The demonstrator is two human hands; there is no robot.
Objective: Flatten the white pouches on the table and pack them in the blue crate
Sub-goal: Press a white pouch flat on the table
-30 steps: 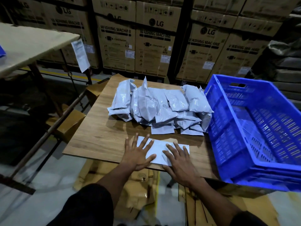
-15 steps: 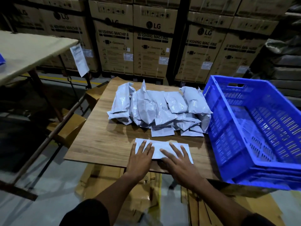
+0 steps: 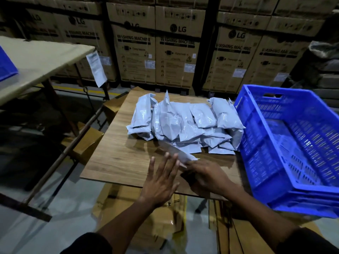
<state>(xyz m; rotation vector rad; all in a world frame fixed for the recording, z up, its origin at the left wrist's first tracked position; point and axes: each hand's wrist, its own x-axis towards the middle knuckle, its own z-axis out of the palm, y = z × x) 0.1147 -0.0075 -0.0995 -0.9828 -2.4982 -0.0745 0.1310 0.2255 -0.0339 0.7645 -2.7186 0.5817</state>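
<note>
A heap of several white pouches [image 3: 185, 123] lies at the back of the small wooden table [image 3: 119, 156]. My right hand [image 3: 207, 175] grips one flattened white pouch [image 3: 180, 153] and holds it tilted and blurred above the table's front. My left hand [image 3: 161, 180] hovers beside it, fingers spread, holding nothing. The blue crate [image 3: 256, 153] stands tilted at the table's right edge, its slatted inside facing me.
Stacked cardboard washing-machine boxes [image 3: 176, 52] fill the wall behind. A beige table [image 3: 36, 59] with a hanging paper label [image 3: 96, 67] stands to the left. Brown cardboard [image 3: 161, 226] lies on the floor under the table.
Both hands were pressing the pouch flat on the table. Now my right hand has lifted it off the surface, and my left hand has come off it.
</note>
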